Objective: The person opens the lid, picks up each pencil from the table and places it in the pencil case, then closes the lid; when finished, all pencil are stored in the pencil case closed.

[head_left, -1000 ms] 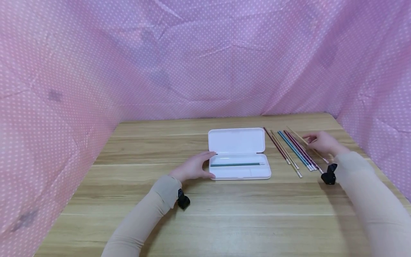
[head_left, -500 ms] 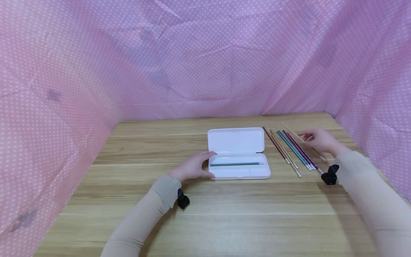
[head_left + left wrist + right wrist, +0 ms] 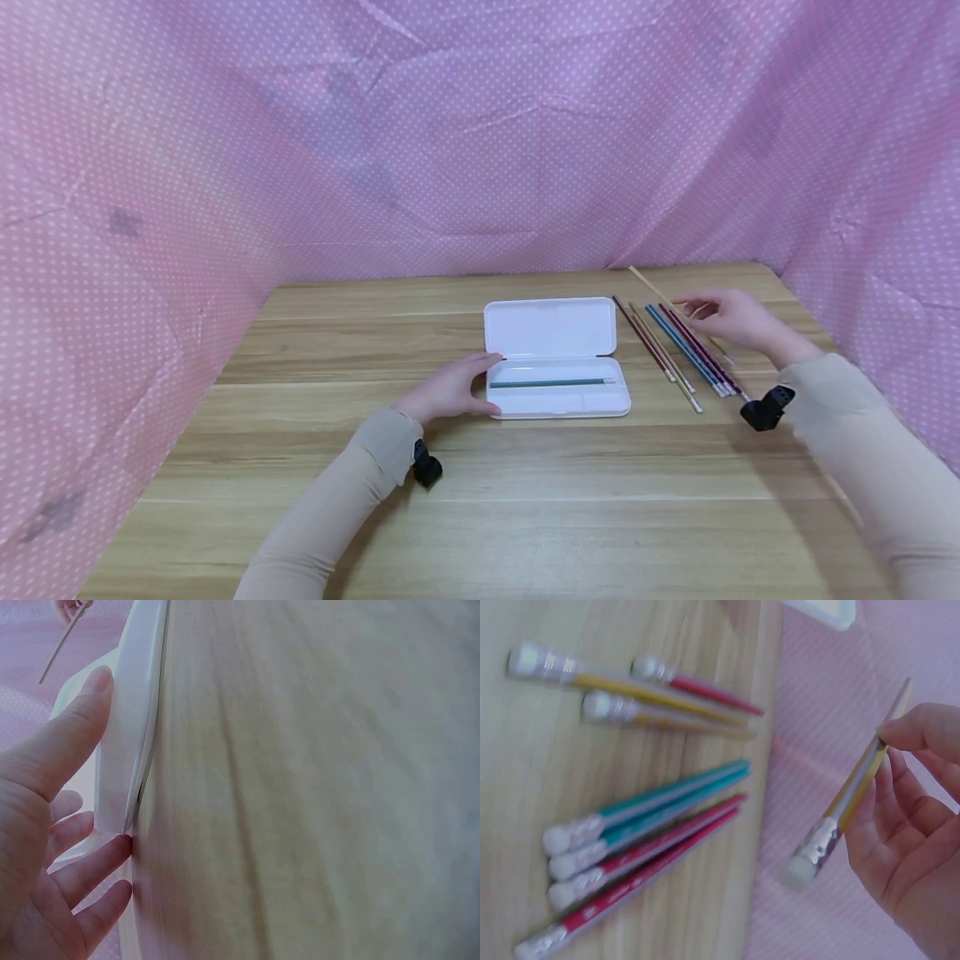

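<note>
A white pencil case (image 3: 542, 406) lies with its lid (image 3: 551, 327) raised, a teal pencil (image 3: 551, 383) lengthwise inside. My left hand (image 3: 450, 390) holds the case by its left end. In the left wrist view, the thumb lies along the case's side wall (image 3: 126, 742) and the fingertips touch its corner. My right hand (image 3: 738, 317) pinches a yellow pencil (image 3: 855, 784) between thumb and fingers, above the other pencils. The white eraser end slants down towards me in the right wrist view; the far end points back and left in the head view.
Beside the case's right end lie a dark red pencil (image 3: 643, 337) and two yellow pencils (image 3: 660, 343). Further right are two teal pencils (image 3: 684, 346) and two dark red pencils (image 3: 697, 343). A pink dotted cloth (image 3: 450, 167) hangs behind the wooden table (image 3: 525, 517).
My right hand has lifted the yellow pencil and moved left and slightly back, over the dark red and teal pencils. The left hand stays on the case.
</note>
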`<move>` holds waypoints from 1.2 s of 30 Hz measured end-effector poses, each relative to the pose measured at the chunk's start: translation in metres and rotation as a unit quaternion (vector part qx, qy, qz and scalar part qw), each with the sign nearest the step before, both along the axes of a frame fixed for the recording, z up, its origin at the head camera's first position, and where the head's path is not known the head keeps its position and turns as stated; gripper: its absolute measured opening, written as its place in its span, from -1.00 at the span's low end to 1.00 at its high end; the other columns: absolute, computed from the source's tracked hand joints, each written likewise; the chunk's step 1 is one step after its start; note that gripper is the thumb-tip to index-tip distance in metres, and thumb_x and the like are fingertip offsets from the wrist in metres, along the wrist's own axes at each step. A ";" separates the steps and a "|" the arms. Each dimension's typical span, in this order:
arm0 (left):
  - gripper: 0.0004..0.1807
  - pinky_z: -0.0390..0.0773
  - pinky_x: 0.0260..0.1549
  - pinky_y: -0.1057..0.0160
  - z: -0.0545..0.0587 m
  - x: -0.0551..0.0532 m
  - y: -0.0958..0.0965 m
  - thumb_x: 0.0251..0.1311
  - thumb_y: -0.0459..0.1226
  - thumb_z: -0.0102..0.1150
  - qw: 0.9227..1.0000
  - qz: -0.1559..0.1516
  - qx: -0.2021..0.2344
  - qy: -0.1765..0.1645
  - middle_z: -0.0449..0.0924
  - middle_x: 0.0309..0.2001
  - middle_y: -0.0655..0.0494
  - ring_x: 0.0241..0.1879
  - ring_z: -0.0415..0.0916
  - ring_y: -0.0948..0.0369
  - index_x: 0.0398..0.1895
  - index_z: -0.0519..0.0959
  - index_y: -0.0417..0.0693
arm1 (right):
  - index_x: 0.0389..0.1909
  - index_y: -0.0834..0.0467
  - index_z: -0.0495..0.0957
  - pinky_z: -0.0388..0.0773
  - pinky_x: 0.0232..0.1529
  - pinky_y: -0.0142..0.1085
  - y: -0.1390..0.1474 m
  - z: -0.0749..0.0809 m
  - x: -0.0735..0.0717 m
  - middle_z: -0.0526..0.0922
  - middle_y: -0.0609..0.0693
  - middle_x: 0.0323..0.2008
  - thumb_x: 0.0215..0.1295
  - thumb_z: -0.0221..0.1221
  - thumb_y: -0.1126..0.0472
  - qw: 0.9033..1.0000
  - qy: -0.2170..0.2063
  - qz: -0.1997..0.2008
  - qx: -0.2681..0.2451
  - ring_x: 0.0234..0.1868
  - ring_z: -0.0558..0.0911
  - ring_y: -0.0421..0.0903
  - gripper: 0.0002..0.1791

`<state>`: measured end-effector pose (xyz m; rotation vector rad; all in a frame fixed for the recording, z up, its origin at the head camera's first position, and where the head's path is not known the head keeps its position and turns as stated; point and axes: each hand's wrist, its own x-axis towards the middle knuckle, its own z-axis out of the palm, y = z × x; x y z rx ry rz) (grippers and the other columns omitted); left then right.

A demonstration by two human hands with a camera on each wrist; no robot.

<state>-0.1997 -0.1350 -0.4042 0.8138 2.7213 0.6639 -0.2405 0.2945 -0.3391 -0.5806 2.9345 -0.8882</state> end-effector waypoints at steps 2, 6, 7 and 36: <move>-0.03 0.16 0.37 0.12 0.000 0.000 0.000 -0.04 0.06 0.39 1.000 -0.002 0.002 0.003 0.17 0.42 0.02 0.40 0.12 0.07 0.43 0.18 0.00 | 0.07 0.37 0.52 0.47 -0.35 -0.53 -0.008 0.004 0.003 0.65 0.18 -0.24 0.16 0.16 0.39 1.000 0.006 0.011 -0.004 -0.31 0.56 -0.27 -0.59; -0.03 0.16 0.37 0.12 0.000 -0.001 0.000 -0.04 0.07 0.39 1.000 -0.004 0.002 0.003 0.17 0.42 0.02 0.41 0.12 0.07 0.43 0.18 0.00 | 0.03 0.35 0.55 0.48 -0.37 -0.49 -0.023 0.008 0.009 0.66 0.14 -0.29 0.12 0.19 0.41 0.999 0.020 0.039 -0.008 -0.32 0.54 -0.32 -0.60; -0.03 0.16 0.37 0.12 0.000 -0.001 0.000 -0.04 0.07 0.39 1.000 -0.005 0.001 0.003 0.17 0.42 0.02 0.41 0.12 0.07 0.43 0.18 0.00 | 0.03 0.34 0.55 0.49 -0.37 -0.48 -0.027 0.009 0.010 0.66 0.12 -0.30 0.12 0.20 0.42 0.999 0.021 0.047 -0.008 -0.32 0.53 -0.31 -0.60; -0.03 0.15 0.38 0.14 0.003 -0.002 0.000 -0.05 0.08 0.39 1.000 0.007 -0.009 -0.002 0.15 0.43 0.03 0.41 0.11 0.09 0.43 0.18 0.01 | 0.00 0.24 0.59 0.61 -0.28 -0.36 -0.116 -0.022 0.011 0.65 0.04 -0.21 0.12 0.17 0.52 0.979 0.014 0.204 -0.020 -0.22 0.60 -0.08 -0.61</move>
